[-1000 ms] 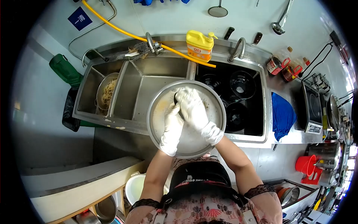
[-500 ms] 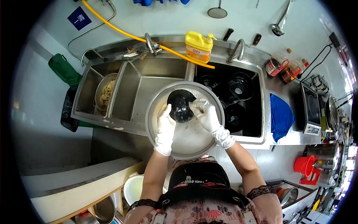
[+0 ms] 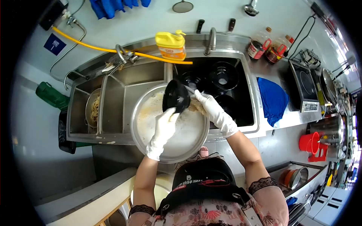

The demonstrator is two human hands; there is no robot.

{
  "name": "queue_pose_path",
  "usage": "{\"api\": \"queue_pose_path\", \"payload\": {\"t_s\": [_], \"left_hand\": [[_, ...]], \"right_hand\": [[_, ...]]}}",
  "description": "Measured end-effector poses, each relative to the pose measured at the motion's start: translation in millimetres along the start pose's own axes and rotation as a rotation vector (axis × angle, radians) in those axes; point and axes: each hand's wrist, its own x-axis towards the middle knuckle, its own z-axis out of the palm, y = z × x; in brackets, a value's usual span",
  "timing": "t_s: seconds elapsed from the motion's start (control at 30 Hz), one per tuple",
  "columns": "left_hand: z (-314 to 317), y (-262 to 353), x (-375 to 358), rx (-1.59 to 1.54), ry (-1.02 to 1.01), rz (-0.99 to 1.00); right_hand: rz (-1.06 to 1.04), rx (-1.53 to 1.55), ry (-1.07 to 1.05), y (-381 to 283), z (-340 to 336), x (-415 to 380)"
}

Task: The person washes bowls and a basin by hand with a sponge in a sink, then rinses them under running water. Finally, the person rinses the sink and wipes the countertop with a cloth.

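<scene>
A shiny black bowl point(image 3: 175, 96) is tilted on its side above a large metal basin point(image 3: 134, 126) of cloudy, foamy water. My gloved left hand point(image 3: 164, 126) grips the bowl's lower edge, thumb over the rim. On the bowl's other side my gloved right hand point(image 3: 211, 108) is closed on a wet beige cloth point(image 3: 196, 107), its fingers right by the bowl. Several more black bowls point(image 3: 223, 78) sit in the right-hand sink compartment, just beyond my right hand.
The basin rests over the front edge of a steel sink point(image 3: 124, 140). A strainer pan with food scraps point(image 3: 93, 109) stands in the left compartment. Behind are a yellow detergent jug point(image 3: 170, 46), a faucet point(image 3: 212, 39) and a yellow hose point(image 3: 94, 47). A blue cloth point(image 3: 272, 100) lies right.
The bowl has turned from lying over the basin to tilting up on its side. My right hand has drawn to its right side, and the beige cloth shows now. The view has shifted right.
</scene>
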Motion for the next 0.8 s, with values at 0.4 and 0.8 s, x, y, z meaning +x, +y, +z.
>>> {"api": "queue_pose_path", "payload": {"t_s": [0.4,0.8], "left_hand": [[121.9,12.7,33.7,0.710,-0.513,0.534],[-60.4,-53.4,-21.0,0.704,0.119,-0.027]], "right_hand": [[0.115,-0.163,0.664,78.4,-212.7,10.2],[0.156,-0.781,0.830,152.3,-257.2,51.1]]}}
